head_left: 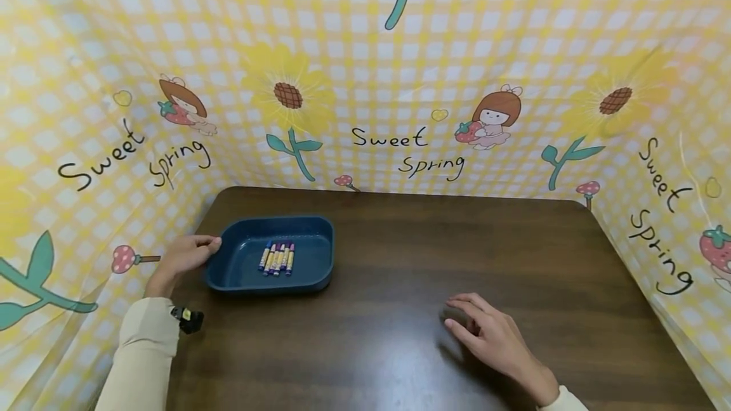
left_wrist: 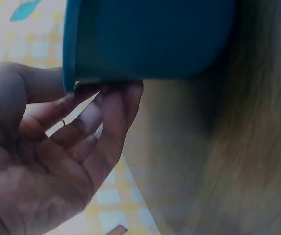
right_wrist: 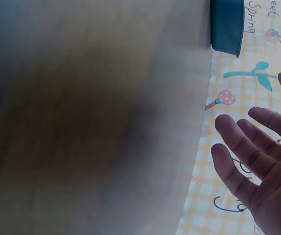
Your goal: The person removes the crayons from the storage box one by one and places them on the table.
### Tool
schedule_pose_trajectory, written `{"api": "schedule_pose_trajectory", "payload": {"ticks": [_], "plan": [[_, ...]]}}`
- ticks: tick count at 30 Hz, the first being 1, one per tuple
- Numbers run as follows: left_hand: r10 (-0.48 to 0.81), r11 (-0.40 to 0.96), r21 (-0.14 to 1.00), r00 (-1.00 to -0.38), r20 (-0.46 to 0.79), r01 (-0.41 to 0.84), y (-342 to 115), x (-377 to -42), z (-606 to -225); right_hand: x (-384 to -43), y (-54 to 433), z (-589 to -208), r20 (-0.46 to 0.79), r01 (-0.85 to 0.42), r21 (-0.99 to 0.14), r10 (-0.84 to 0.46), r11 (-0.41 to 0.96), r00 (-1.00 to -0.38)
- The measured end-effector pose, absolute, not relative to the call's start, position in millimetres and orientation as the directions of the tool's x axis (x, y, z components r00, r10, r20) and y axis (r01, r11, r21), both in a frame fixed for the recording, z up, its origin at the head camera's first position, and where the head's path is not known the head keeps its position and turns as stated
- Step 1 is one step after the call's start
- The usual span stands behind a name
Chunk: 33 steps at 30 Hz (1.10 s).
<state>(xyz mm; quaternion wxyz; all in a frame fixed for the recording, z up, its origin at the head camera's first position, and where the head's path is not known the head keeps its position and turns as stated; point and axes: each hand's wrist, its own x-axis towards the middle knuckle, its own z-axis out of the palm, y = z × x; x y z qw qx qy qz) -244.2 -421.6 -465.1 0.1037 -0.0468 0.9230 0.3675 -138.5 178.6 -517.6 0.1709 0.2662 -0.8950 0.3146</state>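
Note:
A dark blue rectangular tray [head_left: 328, 255] stands at the left of the table. Inside it, several crayons [head_left: 276, 259] with pale wrappers and blue or purple ends lie side by side in a row. At the tray's left end my left hand [head_left: 188, 255] grips the rim. In the left wrist view the thumb lies against the rim's edge and the curled fingers [left_wrist: 113, 112] press the outer wall [left_wrist: 145, 39]. My right hand [head_left: 491, 335] hovers over the table's right half, fingers loosely bent and spread, holding nothing. The right wrist view shows its spread fingers [right_wrist: 248, 152] apart from the tray.
The brown wooden table [head_left: 434, 246] has rounded far corners. A yellow checked cloth [head_left: 371, 68] with flowers and lettering hangs around its back and sides. A small black device [head_left: 188, 320] is worn at the left wrist.

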Motion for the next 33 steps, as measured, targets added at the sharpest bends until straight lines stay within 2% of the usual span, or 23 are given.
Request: {"api": "schedule_pose_trajectory", "payload": {"ticks": [8, 14, 23, 33], "plan": [[0.12, 0.643, 0.76, -0.969, -0.218, -0.092, -374, -245, -477, -137, 183, -520, 0.418, -0.553, -0.499, -0.374, 0.667, -0.828], [0.203, 0.52, 0.84, -0.932, -0.299, -0.156, -319, -240, -477, -137, 185, -517, 0.41, -0.53, -0.488, -0.354, 0.694, -0.84], [0.244, 0.461, 0.859, -0.899, -0.364, -0.223, -251, -230, -478, -138, 185, -507, 0.488, -0.549, -0.422, -0.329, 0.722, -0.808], [0.21, 0.464, 0.849, -0.9, -0.382, -0.252, -236, -233, -470, -158, 183, -488, 0.582, -0.547, -0.486, -0.214, 0.681, -0.784]]}}
